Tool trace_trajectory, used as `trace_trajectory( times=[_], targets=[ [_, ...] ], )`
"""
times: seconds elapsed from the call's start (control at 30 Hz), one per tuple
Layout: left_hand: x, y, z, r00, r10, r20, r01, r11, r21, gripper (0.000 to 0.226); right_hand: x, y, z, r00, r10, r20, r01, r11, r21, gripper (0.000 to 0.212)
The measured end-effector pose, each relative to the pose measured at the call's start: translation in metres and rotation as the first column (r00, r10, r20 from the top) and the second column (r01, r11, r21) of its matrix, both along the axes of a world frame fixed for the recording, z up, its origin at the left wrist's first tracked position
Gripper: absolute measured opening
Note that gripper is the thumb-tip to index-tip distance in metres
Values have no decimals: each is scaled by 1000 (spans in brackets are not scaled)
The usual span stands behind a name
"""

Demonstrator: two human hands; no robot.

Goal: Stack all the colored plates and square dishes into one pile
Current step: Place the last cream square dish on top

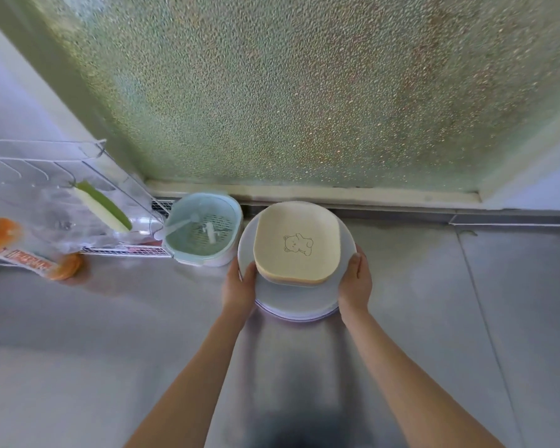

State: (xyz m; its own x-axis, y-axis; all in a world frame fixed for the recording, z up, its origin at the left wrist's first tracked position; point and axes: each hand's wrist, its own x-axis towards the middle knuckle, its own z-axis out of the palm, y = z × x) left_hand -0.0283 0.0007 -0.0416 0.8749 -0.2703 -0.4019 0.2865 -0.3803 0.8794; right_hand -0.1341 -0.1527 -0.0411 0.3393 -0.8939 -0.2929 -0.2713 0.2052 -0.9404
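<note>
Cream square dish (296, 242) atop plates (296, 300); both hands (240, 286) gripping plates' rim.

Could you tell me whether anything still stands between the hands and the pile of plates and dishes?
Nothing visible does. The left hand and right hand already grip opposite rims of the round plates, with the cream square dish stacked on top. The mint strainer basket sits just left of the pile, apart from the hands.

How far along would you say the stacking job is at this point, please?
Nearly done, it seems: the cream square dishes sit nested on the round plates, forming one pile on the steel counter. The left hand and right hand grip the pile's opposite edges. No loose plate shows elsewhere; probably only settling the pile remains.
</note>
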Motion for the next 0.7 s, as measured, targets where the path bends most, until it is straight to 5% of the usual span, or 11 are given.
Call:
trace_trajectory(
  times=[0.7],
  targets=[
    [3, 9, -4, 995, -73, 75, 77, 995, -60, 52, 7, -7, 7, 965, 183, -190, -175, 983, 57, 41]
  ],
)
